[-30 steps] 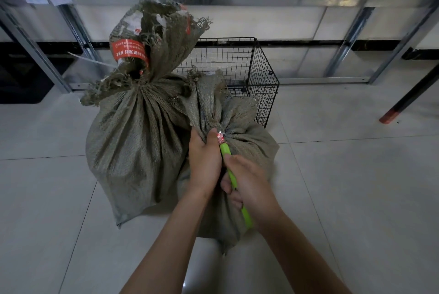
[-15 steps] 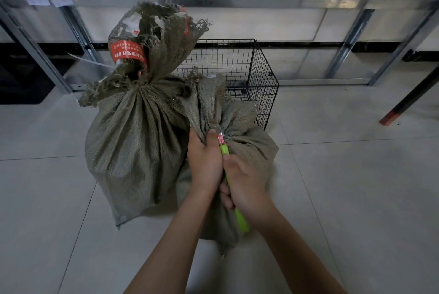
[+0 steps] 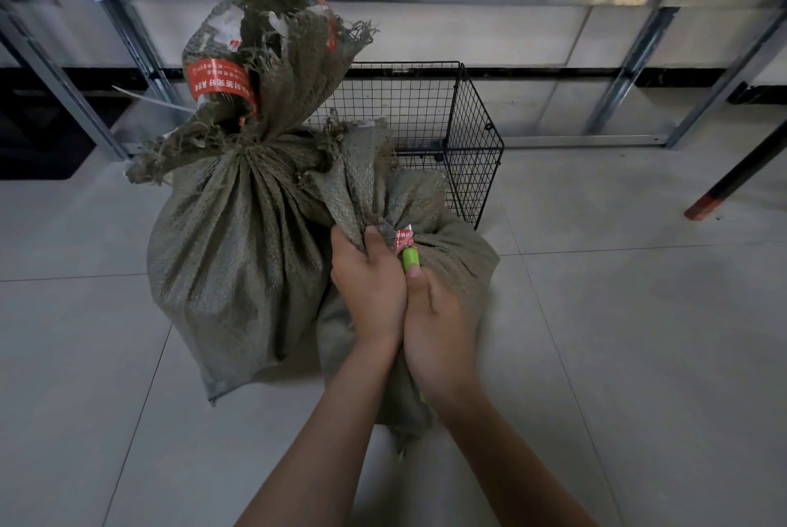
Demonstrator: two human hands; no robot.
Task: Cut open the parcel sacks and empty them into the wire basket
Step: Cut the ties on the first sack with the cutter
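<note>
Two grey-green woven sacks stand on the tiled floor. The large sack point(image 3: 238, 254) on the left is tied at its neck and has a frayed top with red tape. The smaller sack point(image 3: 451, 262) leans in front of a black wire basket point(image 3: 472, 130). My left hand point(image 3: 368, 288) grips the smaller sack's bunched neck. My right hand point(image 3: 434, 326) is closed on a green-handled cutter point(image 3: 411, 262), whose tip sits at a red-and-white seal tag point(image 3: 402, 237) on that neck. The blade is hidden.
Metal shelving posts point(image 3: 643, 40) and rails run along the wall behind the basket. A dark pole with a red foot point(image 3: 724, 185) slants at the right. A dark bin point(image 3: 38, 130) sits far left. Bare floor tiles lie right and left of the sacks.
My right hand has slid forward along the green cutter toward the seal tag, closing up against my left hand. Less of the handle shows behind the hand. The sacks stay put.
</note>
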